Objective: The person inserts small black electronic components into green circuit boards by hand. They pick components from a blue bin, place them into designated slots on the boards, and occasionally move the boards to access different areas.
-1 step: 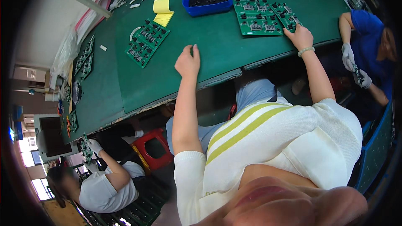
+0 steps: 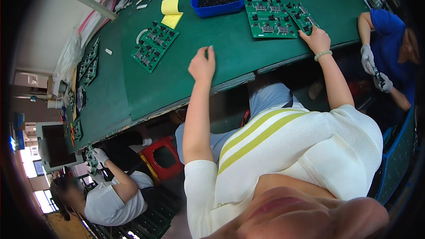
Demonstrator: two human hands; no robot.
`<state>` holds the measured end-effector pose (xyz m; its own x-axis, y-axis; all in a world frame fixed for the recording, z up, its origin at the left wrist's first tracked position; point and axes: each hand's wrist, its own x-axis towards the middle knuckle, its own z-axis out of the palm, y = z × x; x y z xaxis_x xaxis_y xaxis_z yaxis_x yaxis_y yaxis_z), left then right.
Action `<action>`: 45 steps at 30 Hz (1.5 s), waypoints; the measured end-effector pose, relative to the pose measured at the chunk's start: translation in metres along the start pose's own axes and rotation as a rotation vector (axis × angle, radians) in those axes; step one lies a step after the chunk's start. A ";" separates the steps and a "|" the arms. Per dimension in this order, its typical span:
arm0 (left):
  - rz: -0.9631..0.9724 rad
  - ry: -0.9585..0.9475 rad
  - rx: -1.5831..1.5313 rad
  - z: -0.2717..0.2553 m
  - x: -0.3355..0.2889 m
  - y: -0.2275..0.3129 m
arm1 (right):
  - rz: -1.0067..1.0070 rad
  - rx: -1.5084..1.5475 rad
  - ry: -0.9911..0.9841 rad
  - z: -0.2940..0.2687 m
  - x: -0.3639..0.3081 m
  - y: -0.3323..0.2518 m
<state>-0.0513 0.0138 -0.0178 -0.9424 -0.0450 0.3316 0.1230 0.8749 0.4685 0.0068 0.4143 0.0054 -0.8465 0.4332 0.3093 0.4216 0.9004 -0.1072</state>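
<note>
My right hand (image 2: 317, 40) grips the near end of a narrow green circuit board (image 2: 303, 17) between thumb and fingers. This board lies slantwise against a larger green circuit board panel (image 2: 272, 25), which carries small displays and black parts. Over the bench, near its front edge, is my left hand (image 2: 202, 65). Its fingers are curled, with thumb and forefinger close together; whatever they may hold is hidden. Another circuit board panel (image 2: 155, 45) lies farther left, with a pale curved strip at its edge. Behind my hands stands a blue bin (image 2: 217, 10) holding many small black pieces.
A yellow notepad (image 2: 171, 13) lies on the green bench (image 2: 177, 93). More boards (image 2: 90, 64) line the left side. One gloved co-worker (image 2: 117, 192) sits at left, another (image 2: 385, 40) at right, each holding a board. A red stool (image 2: 161, 155) stands below the bench.
My left hand has shifted slightly right, and its thumb and forefinger look closer together. My right hand stays at the narrow circuit board.
</note>
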 end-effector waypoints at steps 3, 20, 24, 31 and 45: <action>-0.014 -0.223 -0.195 0.009 -0.002 0.047 | -0.014 0.010 -0.006 -0.001 -0.009 -0.004; -0.630 -0.466 -1.088 0.035 0.009 0.074 | -0.412 0.206 0.144 0.006 -0.041 -0.007; -0.674 -0.402 -1.180 -0.002 -0.007 0.034 | -0.449 0.252 0.178 0.010 -0.039 0.000; -0.739 -0.098 -1.215 -0.041 -0.015 -0.057 | -0.445 0.231 0.181 0.032 0.005 -0.032; -0.712 -0.046 -0.842 -0.034 0.000 -0.050 | -0.080 1.802 -1.060 -0.006 0.033 -0.237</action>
<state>-0.0474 -0.0466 -0.0136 -0.8905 -0.3749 -0.2577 -0.2958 0.0466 0.9541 -0.1192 0.2156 0.0472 -0.9356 -0.3373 -0.1046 0.2248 -0.3403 -0.9130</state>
